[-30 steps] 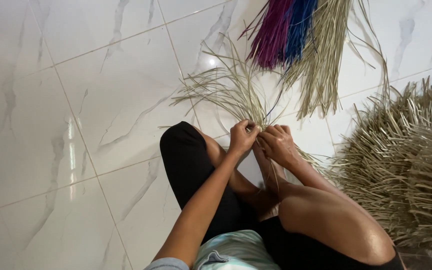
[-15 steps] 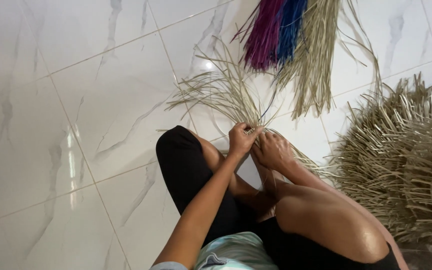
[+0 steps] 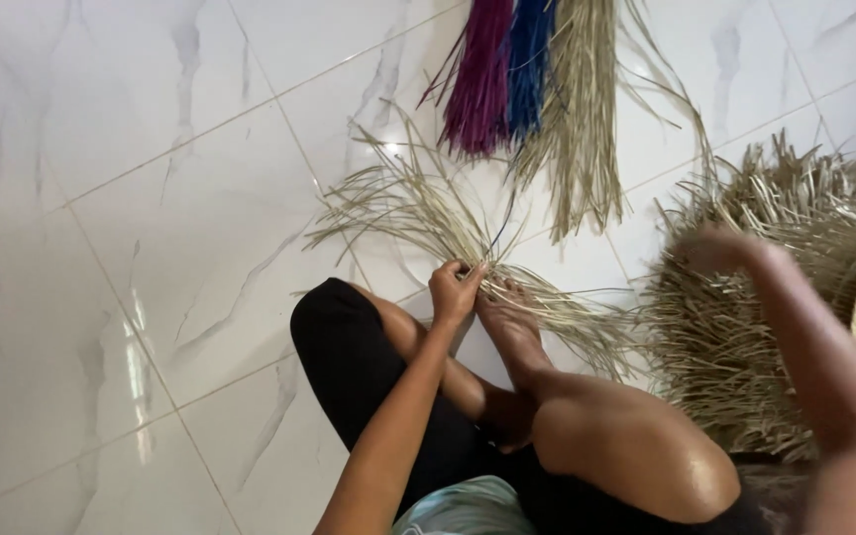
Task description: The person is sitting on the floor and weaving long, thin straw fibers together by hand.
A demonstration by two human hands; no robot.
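Left hand (image 3: 456, 287): closed around a fan of pale straw (image 3: 418, 213), gripping it where the strands come together, just above the foot (image 3: 512, 317).
Right hand (image 3: 715, 248): raised and blurred over the straw heap (image 3: 795, 297); open or closed, I cannot tell.
Straw: lies on the tile floor (image 3: 151, 248), long axis running away from the person, loose ends spread up and to the left; other strands go right under the foot.
Nearer hand: the left one; the right is well apart.
Bundles: purple (image 3: 478, 89), blue (image 3: 532, 69) and plain (image 3: 587, 119), lying beyond the fan.
Containers: none seen.
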